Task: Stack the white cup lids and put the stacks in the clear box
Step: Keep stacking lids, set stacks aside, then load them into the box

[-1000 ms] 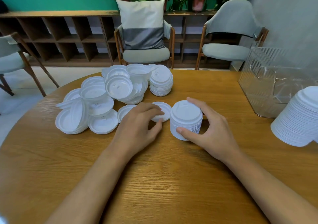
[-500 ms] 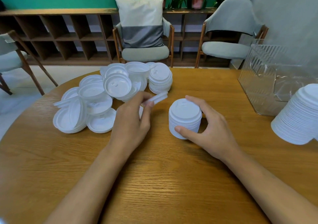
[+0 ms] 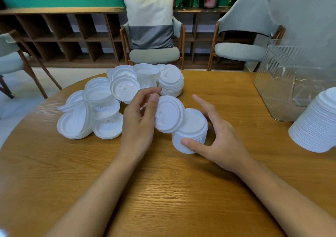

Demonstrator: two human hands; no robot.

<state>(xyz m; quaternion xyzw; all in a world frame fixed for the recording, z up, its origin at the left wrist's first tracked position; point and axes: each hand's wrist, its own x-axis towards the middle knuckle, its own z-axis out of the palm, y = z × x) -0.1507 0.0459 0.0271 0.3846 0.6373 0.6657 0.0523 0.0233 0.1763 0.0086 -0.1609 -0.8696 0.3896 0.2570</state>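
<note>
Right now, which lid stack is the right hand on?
The short middle stack: the right hand cups it, thumb on its near side. The back stack and the tall stack by the clear box sit untouched.

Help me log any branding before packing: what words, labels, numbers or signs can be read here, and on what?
No text can be read anywhere in this view.
On the held lid in the left hand: a small raised mark, too blurred to read.
On the loose lids: similar small marks, too small to read.
On the stack of lids and the clear box: no print visible.
</note>
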